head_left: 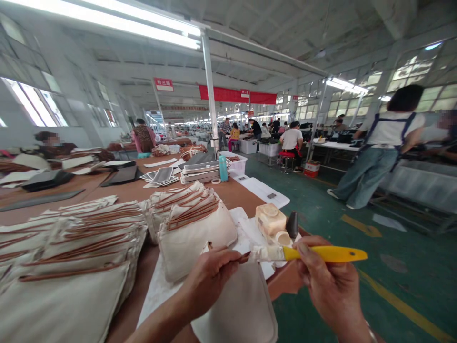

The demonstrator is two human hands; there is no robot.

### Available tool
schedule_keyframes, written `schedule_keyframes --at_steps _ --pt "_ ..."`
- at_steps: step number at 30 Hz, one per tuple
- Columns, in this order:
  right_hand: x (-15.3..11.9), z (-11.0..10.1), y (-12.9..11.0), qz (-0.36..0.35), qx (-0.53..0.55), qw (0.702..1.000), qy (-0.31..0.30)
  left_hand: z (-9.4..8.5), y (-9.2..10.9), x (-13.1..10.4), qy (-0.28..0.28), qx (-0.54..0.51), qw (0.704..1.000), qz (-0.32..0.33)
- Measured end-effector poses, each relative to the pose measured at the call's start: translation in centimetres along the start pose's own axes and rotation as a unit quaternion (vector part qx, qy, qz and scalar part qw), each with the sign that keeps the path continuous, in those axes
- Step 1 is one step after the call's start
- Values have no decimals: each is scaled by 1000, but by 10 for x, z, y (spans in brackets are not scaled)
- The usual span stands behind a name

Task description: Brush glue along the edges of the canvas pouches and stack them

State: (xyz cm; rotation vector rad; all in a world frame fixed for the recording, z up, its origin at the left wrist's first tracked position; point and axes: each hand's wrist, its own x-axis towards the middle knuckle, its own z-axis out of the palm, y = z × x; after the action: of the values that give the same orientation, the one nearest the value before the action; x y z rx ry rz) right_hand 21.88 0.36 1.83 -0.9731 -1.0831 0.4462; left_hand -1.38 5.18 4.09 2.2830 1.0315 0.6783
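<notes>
My right hand [328, 281] is closed around the yellow handle of a paintbrush [332, 254], held level. Its whitish bristles point left and meet, or nearly meet, the tip of a brown strip [244, 257]. That strip is pinched between the fingers and thumb of my left hand [210, 274]. Below hangs a cream bag piece [239, 305] with rounded corners; whether the strip is joined to it is hidden by my hand. Just behind the brush stands a stained plastic container [270, 219], with a dark nozzle-shaped piece [292, 225] beside it.
Stacks of cream bag pieces with brown trim [71, 295] cover the table's left, and another stack [196, 238] lies behind my left hand. Farther back are a turquoise bottle [223, 169] and piled grey-edged panels [202, 172]. A person [385, 138] stands at the right; others work beyond.
</notes>
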Motion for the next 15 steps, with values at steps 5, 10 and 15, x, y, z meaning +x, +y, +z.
schedule_keyframes --at_steps 5,10,15 --pt "0 -13 0 0 -26 1000 7 0 8 -10 -8 56 997 49" --pt "9 -20 -2 71 85 994 1 -4 13 -18 -14 158 975 157" --pt "6 -10 -12 188 156 964 -102 -8 16 -19 -12 179 967 178"
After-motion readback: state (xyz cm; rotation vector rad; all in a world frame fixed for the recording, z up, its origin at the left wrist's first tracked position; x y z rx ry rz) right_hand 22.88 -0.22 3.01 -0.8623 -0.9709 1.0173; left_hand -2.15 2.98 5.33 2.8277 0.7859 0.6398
